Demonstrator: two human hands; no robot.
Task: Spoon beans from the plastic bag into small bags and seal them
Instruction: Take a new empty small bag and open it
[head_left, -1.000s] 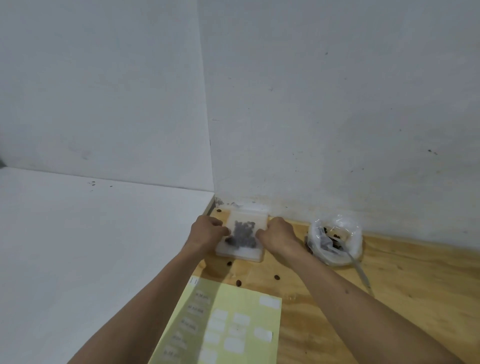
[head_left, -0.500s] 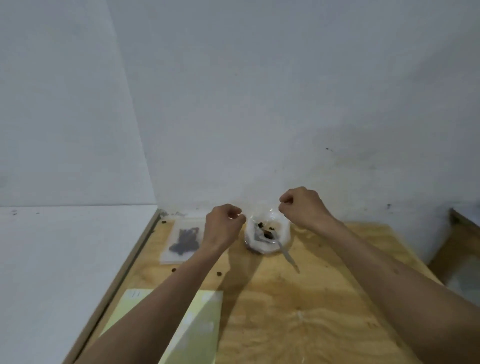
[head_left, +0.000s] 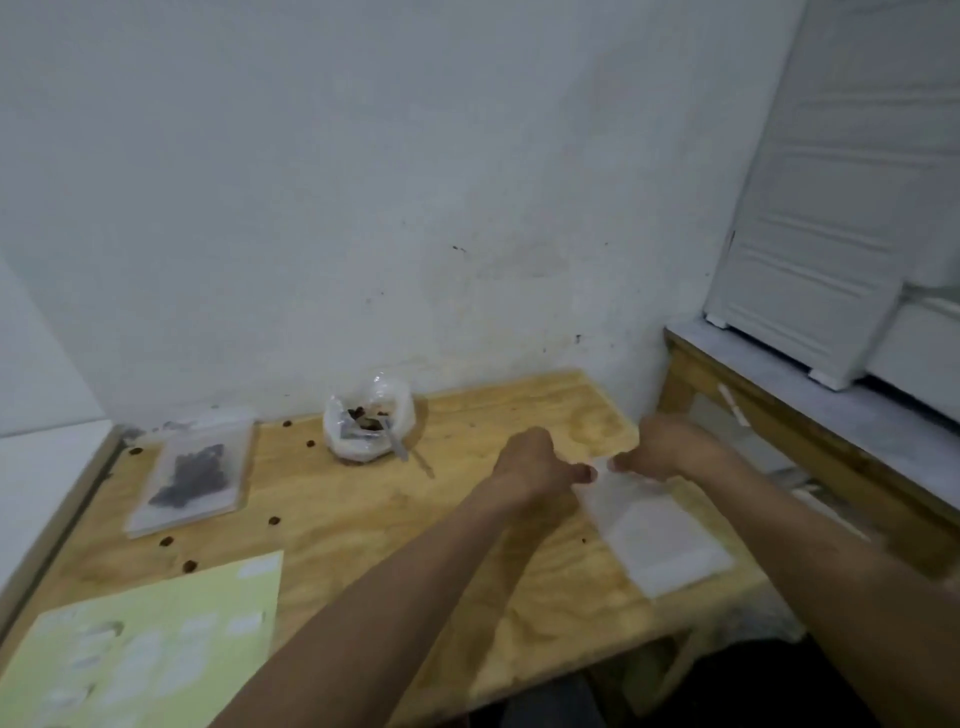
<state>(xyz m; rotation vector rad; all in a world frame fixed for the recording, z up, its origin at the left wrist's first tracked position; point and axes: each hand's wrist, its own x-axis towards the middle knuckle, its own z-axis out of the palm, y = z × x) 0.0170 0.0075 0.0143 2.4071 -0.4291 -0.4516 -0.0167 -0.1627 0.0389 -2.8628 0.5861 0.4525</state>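
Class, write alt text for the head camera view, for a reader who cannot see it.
Both hands, left hand and right hand, pinch the top edge of an empty small bag on a wooden table. Further left stand the plastic bag of beans with a spoon in it, and a filled small bag.

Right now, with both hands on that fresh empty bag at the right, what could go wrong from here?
The empty small bag lies near the table front-right edge; pulling it open could slide it off. The bean bag stands open with the spoon sticking out, so a passing arm might tip it. Loose beans already lie scattered and may roll off.
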